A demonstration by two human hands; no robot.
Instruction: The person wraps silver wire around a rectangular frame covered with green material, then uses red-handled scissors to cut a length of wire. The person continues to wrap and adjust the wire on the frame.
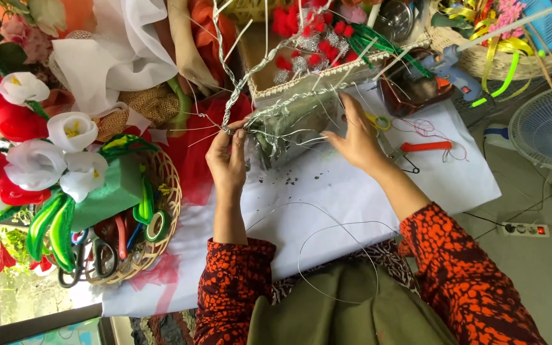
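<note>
Left hand: the left hand (226,156) is pinching the lower end of a twisted wire stem (241,83), fingers closed tight around it near the middle of the white sheet (327,191).
Right hand: the right hand (356,137) is resting half open, fingers spread and lightly curled, on a silvery wire bundle (285,128); whether it is actually gripping any strand, I cannot tell.
Stem direction: the wire stem is running long and thin, rising from the pinch up and slightly to the right, then branching toward the top edge of the view.
Bundle direction: the silvery bundle is lying with its long axis slanting from lower left to upper right, between the two hands.
Material: the stem is looking like several thin metal wires braided together, shiny and ridged; loose strands are sticking out around both hands.
Loose wire: a thin wire loop (340,255) is curving over the sheet toward the person's lap.
Bench: the bench is covered by the smooth white sheet, speckled with dark crumbs.
Left side: a round woven basket (170,198) is holding scissors (91,259), tape rolls and a green foam block, with red and white fabric flowers (39,147) beside it.
Right side: an orange-handled tool (426,146) and a blue glue gun (455,70) are lying near the sheet's far corner.
Floor: a white fan (547,128) is standing well apart on the tiles.
</note>
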